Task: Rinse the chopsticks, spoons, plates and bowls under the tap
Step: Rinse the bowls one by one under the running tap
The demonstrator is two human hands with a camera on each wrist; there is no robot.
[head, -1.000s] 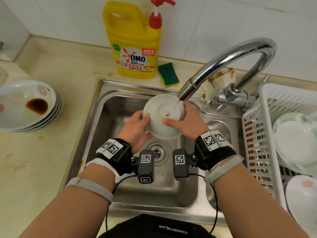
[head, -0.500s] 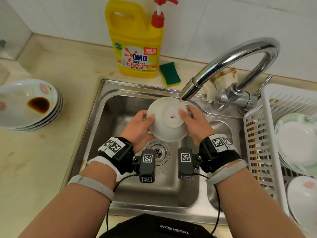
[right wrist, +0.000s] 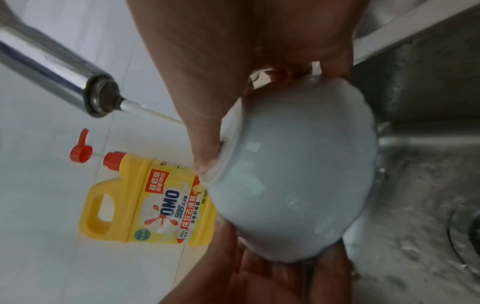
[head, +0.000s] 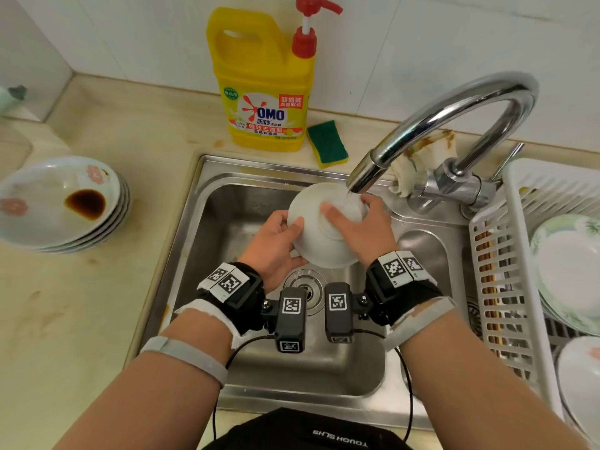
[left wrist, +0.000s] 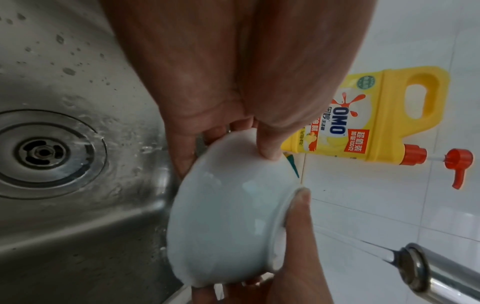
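A white bowl (head: 319, 237) is held bottom-up over the sink (head: 211, 222), its foot right under the tap spout (head: 365, 175). Water runs onto the foot. My left hand (head: 279, 241) grips the bowl's left side, thumb on the outer wall and fingers underneath. My right hand (head: 360, 227) grips the right side with its thumb across the foot ring. The left wrist view shows the bowl (left wrist: 228, 216) between my left thumb (left wrist: 270, 144) and the right thumb. In the right wrist view the bowl (right wrist: 298, 185) is wet, beside the spout (right wrist: 98, 96).
A stack of dirty plates (head: 58, 203) with a dark sauce stain sits on the left counter. A yellow detergent bottle (head: 266, 92) and a green sponge (head: 328, 142) stand behind the sink. A white rack (head: 500, 254) at right holds plates (head: 568, 267) and chopsticks (head: 487, 251).
Both hands have turned the bowl under the stream. The right thumb slid back across the foot ring, and water now covers the foot and its small mark.
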